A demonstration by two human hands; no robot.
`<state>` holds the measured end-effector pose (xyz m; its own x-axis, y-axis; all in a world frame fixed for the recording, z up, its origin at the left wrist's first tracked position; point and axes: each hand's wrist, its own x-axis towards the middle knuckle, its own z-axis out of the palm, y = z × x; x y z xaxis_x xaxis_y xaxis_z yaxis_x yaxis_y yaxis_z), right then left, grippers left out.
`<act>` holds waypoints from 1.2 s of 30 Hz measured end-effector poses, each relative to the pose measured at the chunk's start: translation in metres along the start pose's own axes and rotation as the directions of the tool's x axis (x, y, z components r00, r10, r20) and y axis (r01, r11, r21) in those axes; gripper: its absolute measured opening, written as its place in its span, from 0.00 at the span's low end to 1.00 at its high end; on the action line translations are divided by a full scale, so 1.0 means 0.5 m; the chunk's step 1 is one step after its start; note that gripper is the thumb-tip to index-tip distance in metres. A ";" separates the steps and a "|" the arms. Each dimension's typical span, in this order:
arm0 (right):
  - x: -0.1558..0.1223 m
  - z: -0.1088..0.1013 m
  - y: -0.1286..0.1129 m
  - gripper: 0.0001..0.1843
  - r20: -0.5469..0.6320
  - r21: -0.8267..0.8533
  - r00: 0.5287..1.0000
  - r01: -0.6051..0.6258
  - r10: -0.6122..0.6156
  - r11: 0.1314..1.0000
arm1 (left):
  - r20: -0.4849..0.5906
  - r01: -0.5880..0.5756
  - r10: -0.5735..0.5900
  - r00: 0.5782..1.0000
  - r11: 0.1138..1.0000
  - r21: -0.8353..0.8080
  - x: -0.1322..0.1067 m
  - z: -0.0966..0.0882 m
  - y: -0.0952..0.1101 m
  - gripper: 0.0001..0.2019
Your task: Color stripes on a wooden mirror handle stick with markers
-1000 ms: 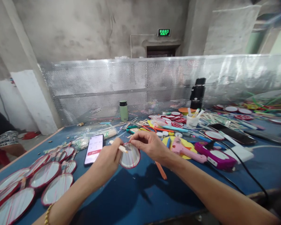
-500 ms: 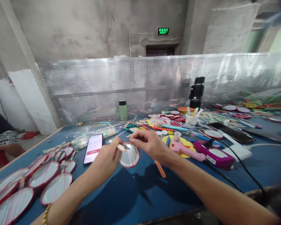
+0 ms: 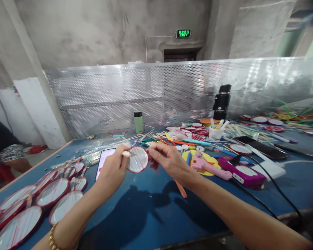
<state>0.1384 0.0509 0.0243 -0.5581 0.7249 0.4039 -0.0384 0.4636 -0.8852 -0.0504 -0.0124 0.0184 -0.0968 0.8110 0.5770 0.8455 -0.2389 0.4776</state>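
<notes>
My left hand is closed on a short pale wooden stick at the left side of a small round disc. The disc has a white, shiny, streaked face and a thin red rim, and is tilted up toward me above the blue table. My right hand is at the disc's right rim, thumb and fingers pinched together. Anything between those fingertips is too small to make out. Behind my left hand lies a phone with a lit screen, partly hidden.
Larger red-rimmed discs crowd the table's left side. On the right are a pink glue gun on a yellow disc, a purple device with cables, and a white cup. A green bottle and black flask stand behind.
The disc has risen and shifted slightly left, turning its face more toward me. My right fingers have moved from its top edge to its right edge. The view has shifted slightly.
</notes>
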 end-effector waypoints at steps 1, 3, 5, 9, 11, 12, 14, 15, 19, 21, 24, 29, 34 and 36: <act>-0.002 0.003 0.001 0.17 0.020 0.014 0.999 -0.039 0.039 0.999 | -0.029 0.014 -0.014 0.999 1.000 0.005 0.002 -0.003 -0.003 0.10; -0.005 0.009 0.003 0.20 0.066 0.020 0.994 -0.085 0.084 0.996 | -0.067 0.033 -0.032 0.997 0.999 0.012 0.005 -0.008 -0.007 0.11; -0.007 0.014 0.005 0.20 0.088 0.030 0.990 -0.111 0.108 0.993 | -0.090 0.043 -0.042 0.995 0.999 0.016 0.006 -0.010 -0.008 0.11; -0.008 0.022 0.006 0.20 0.082 0.042 0.989 -0.127 0.123 0.991 | -0.094 0.059 -0.057 0.994 0.998 0.021 0.005 -0.010 -0.003 0.10; -0.008 0.024 0.007 0.20 0.087 0.046 0.988 -0.133 0.129 0.990 | -0.089 0.065 -0.063 0.994 0.998 0.023 0.005 -0.010 0.000 0.10; -0.008 0.024 0.008 0.20 0.091 0.049 0.987 -0.136 0.131 0.990 | -0.087 0.066 -0.064 0.994 0.998 0.025 0.005 -0.009 0.001 0.09; -0.008 0.025 0.012 0.20 0.099 0.054 0.986 -0.141 0.135 0.989 | -0.082 0.067 -0.064 0.995 0.997 0.030 0.005 -0.009 0.003 0.09; -0.008 0.026 0.014 0.21 0.102 0.058 0.985 -0.143 0.136 0.988 | -0.080 0.068 -0.065 0.995 0.997 0.032 0.004 -0.008 0.004 0.09; -0.006 0.028 0.022 0.21 0.103 0.083 0.985 -0.145 0.137 0.986 | -0.073 0.080 -0.077 0.994 0.996 0.045 0.002 -0.007 0.004 0.09; -0.004 0.029 0.023 0.21 0.105 0.095 0.985 -0.148 0.138 0.984 | -0.071 0.083 -0.080 0.994 0.995 0.050 0.001 -0.007 0.003 0.10; -0.003 0.027 0.025 0.21 0.106 0.110 0.984 -0.154 0.143 0.982 | -0.065 0.082 -0.078 0.995 0.995 0.056 0.001 -0.008 0.004 0.10; -0.004 0.026 0.025 0.22 0.101 0.131 0.981 -0.175 0.163 0.976 | -0.047 0.075 -0.072 0.996 0.995 0.066 0.001 -0.009 0.007 0.10; -0.004 0.026 0.022 0.24 0.105 0.105 0.982 -0.165 0.154 0.981 | -0.052 0.081 -0.078 0.996 0.994 0.069 0.004 -0.011 0.007 0.10; -0.003 0.022 0.020 0.25 0.119 0.064 0.982 -0.157 0.149 0.985 | -0.047 0.080 -0.077 0.996 0.994 0.068 0.006 -0.011 0.004 0.10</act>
<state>0.1298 0.0490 0.0122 -0.6522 0.7200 0.2370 -0.0030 0.3101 -0.9507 -0.0518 -0.0137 0.0249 -0.1861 0.8009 0.5691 0.8689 -0.1362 0.4758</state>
